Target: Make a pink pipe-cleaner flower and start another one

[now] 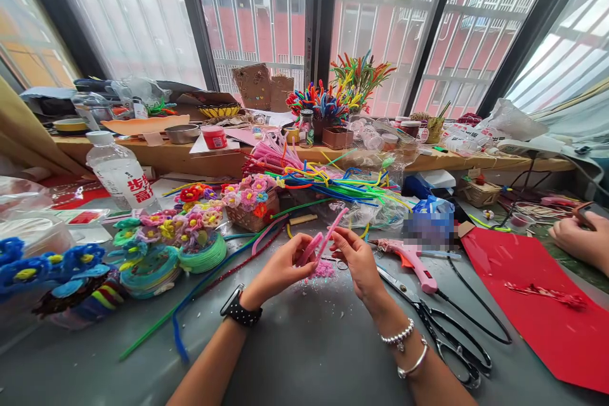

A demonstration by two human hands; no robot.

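Observation:
Between my hands, above the grey table [304,355], is a pink pipe cleaner [330,232]. My left hand [284,265] pinches its looped lower part between thumb and fingers. With thumb and fingertips closed, my right hand [354,259] grips the same pipe cleaner near its upward-pointing free end. Below lies a small heap of pink fuzz clippings [323,268], with part of a small pair of scissors [340,263] behind it. To the right of my right hand rest a pink glue gun [416,264] and large black-handled scissors [438,323].
Pipe-cleaner flower baskets [202,252] stand at left, near a water bottle [121,171]. Bundled pipe cleaners [333,184] lie behind my hands. Red sheets [537,311] and another person's hand [583,238] are at right. A cluttered wooden ledge [266,155] runs under the window.

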